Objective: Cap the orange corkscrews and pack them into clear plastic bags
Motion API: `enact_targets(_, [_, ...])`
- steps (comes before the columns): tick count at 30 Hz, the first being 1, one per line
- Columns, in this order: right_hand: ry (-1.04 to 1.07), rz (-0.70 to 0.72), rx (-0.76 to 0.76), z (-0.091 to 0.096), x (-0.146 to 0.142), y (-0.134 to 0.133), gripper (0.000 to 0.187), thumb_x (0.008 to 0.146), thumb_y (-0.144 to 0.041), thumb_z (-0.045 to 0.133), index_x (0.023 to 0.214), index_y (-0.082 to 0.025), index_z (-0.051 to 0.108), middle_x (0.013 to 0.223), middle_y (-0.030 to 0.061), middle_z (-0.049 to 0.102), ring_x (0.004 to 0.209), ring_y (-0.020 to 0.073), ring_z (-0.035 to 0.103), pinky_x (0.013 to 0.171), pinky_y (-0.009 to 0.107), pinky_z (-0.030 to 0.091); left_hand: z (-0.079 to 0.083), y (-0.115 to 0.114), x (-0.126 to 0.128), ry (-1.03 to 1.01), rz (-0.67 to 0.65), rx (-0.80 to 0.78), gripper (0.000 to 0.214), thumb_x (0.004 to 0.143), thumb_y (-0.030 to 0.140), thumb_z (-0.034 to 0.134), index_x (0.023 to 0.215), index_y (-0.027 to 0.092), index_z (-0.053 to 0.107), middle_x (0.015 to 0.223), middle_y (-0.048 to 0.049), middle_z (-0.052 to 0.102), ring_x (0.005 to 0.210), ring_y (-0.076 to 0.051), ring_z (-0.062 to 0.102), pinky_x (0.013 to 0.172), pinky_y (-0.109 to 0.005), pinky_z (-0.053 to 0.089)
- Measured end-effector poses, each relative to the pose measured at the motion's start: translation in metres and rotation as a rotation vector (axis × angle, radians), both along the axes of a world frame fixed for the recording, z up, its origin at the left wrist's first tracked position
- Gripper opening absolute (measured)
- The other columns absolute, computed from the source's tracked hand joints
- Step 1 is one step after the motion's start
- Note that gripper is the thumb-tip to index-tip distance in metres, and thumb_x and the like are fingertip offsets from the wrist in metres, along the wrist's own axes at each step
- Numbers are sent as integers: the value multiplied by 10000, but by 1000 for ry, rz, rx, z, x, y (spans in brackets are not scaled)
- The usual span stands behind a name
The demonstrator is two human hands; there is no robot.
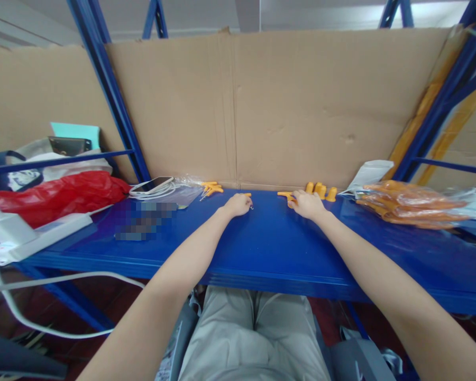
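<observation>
My left hand is closed over the blue table. A bit of an orange piece and a small metal clasp show at its fingers; the rest is hidden in the hand. To the right, my right hand has its fingers curled on an orange plastic piece, whose shape is partly covered. Several orange cone-like parts stand just behind and beside that hand. Left of my left hand lie orange pieces with a short chain.
A blue table backs onto a cardboard panel. On its left are a phone, white cable, clear plastic bag and a red bag. Plastic-wrapped orange parts lie at the right. Blue posts rise at the sides.
</observation>
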State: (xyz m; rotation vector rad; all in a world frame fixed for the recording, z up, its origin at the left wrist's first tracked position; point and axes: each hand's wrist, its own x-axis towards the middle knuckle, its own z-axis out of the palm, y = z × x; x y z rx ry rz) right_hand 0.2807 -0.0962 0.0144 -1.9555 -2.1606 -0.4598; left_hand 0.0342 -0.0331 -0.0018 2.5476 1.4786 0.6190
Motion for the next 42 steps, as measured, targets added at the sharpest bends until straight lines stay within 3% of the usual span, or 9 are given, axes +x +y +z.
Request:
enact_targets(4, [37, 1, 44, 1, 3, 1, 352, 975, -325, 389, 1181, -136, 603, 1278, 182, 612, 1166, 332, 574, 929, 468, 410, 0, -3, 11, -27, -144, 56, 315, 838, 93, 503, 1003, 199, 750, 1051, -43, 740, 1055, -188, 657, 981, -281, 467])
enact_targets(9, [33, -70, 79, 3, 13, 4, 367, 964, -296, 372, 1178, -110, 606, 1233, 186, 638, 1179, 322, 563, 961, 472, 406, -4, 4, 5, 75, -80, 190, 374, 877, 120, 468, 1174, 161, 692, 1211, -110, 664, 1152, -222, 604, 1025, -332, 442])
enact_targets(12, [56, -137, 87, 2, 24, 7, 375, 941, -269, 380, 1189, -103, 607, 1258, 200, 620, 1175, 318, 565, 974, 481, 407, -9, 10, -4, 158, -12, 146, 430, 901, 174, 460, 1304, 205, 606, 1379, -104, 563, 1282, -251, 511, 1070, -377, 400])
enact_targets(16, [145, -258, 32, -2, 45, 15, 424, 916, -259, 388, 1264, -110, 580, 1281, 222, 597, 1196, 333, 555, 962, 509, 429, -12, 11, -9, 228, -33, 31, 515, 903, 189, 453, 1413, 253, 483, 1387, -61, 567, 1291, -213, 509, 1075, -333, 386])
enact_targets(21, [284, -351, -157, -13, 83, 32, 510, 901, -326, 448, 1377, -160, 525, 1394, 208, 513, 1261, 356, 515, 984, 514, 441, -5, 2, -6, 231, -12, 55, 457, 893, 169, 460, 1338, 194, 560, 1282, -95, 634, 1193, -211, 583, 1033, -295, 417])
enact_targets(26, [286, -321, -196, -26, 111, 51, 526, 911, -400, 442, 1409, -248, 513, 1454, 151, 474, 1317, 374, 457, 1032, 555, 401, 6, -9, -2, 244, 30, 76, 318, 858, 168, 520, 1136, 179, 674, 1119, -105, 694, 1050, -235, 644, 921, -305, 482])
enact_targets(33, [315, -353, -198, -36, 118, 69, 523, 916, -483, 388, 1407, -351, 511, 1511, 64, 420, 1353, 371, 411, 1058, 596, 366, 17, -20, 1, 219, 34, -87, 316, 815, 204, 572, 1115, 206, 672, 1000, -44, 739, 940, -202, 678, 792, -245, 498])
enact_targets(37, [296, -340, -135, -44, 119, 76, 545, 909, -535, 351, 1420, -394, 478, 1487, 74, 447, 1337, 412, 404, 998, 710, 334, 18, -24, 3, 192, 58, -106, 269, 800, 195, 574, 1049, 192, 675, 882, -29, 749, 860, -183, 686, 750, -234, 491])
enact_targets(42, [285, -332, -128, -48, 119, 78, 558, 891, -568, 366, 1414, -409, 474, 1477, 65, 459, 1331, 410, 399, 986, 724, 322, 17, -23, 3, 148, 73, -99, 196, 779, 206, 601, 966, 195, 659, 837, -15, 752, 847, -181, 686, 713, -227, 481])
